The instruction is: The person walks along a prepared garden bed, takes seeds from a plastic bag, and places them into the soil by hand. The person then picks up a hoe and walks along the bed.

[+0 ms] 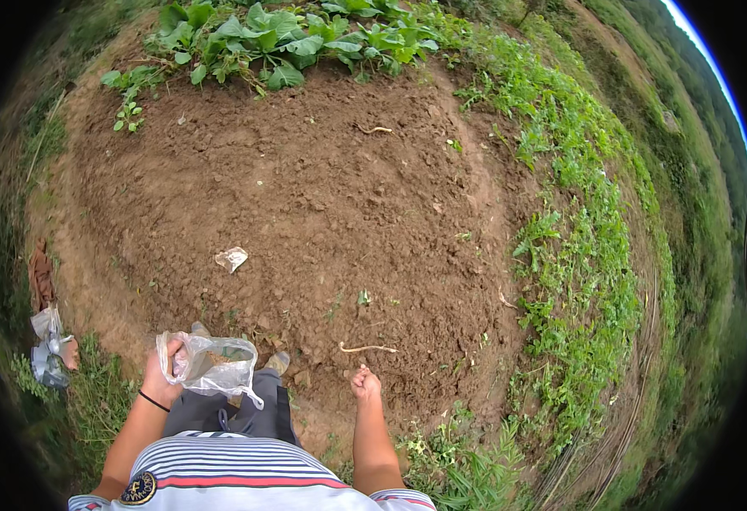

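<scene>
My left hand [161, 373] grips the rim of a clear plastic bag [223, 381] in front of my legs. The bag's mouth gapes, and a small amount of brown grainy material [220, 358] shows inside. Out over the tilled soil [322, 211], my right hand [365, 383] is held with its fingers curled together. Whether anything lies within those fingers is hidden. Just beyond it, a pale dry stalk or root [368, 349] rests on the ground.
Broad-leaved vegetable plants [271, 38] line the far side. Low leafy greens [577, 255] border the right. A scrap of plastic film [231, 259] lies on the soil. At the left edge are plastic bags [49, 348] and a brown cloth-like item [40, 274]. Weeds [469, 457] grow close on my right.
</scene>
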Demonstrator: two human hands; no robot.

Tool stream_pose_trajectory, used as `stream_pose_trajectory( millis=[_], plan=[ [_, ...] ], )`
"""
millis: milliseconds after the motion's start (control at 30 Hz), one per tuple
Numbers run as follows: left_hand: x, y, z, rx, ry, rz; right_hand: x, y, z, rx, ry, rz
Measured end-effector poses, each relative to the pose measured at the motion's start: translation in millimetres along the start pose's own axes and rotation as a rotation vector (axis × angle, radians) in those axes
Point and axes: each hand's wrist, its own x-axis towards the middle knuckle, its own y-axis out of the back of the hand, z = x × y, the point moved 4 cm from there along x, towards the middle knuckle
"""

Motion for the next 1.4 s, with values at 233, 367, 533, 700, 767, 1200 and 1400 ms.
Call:
stream_pose_trajectory(
  millis=[233,367,533,700,767,1200,1400],
  plan=[
    [6,12,-4,0.022,-0.039,-0.044,-82,-332,-195,-0.200,0.607,-0.528],
    [7,2,1,-0.052,-0.012,-0.144,-223,-490,-338,-0.194,1.083,-0.605],
    [-4,-8,-8,-0.144,0.019,-0.077,-178,-440,-280,-0.264,0.998,-0.511],
    [6,2,-6,-0.105,-0.061,0.024,-29,-260,-137,-0.314,0.528,-0.290],
    [3,3,-4,-0.070,-0.017,-0.023,6,-183,-54,-0.262,0.272,-0.243],
    [-6,33,4,-0.224,-0.062,-0.010,-9,-422,-67,-0.106,0.456,-0.655],
    [-14,65,6,-0.224,-0.078,0.004,-168,-609,-124,-0.313,0.909,-0.815]
  ],
)
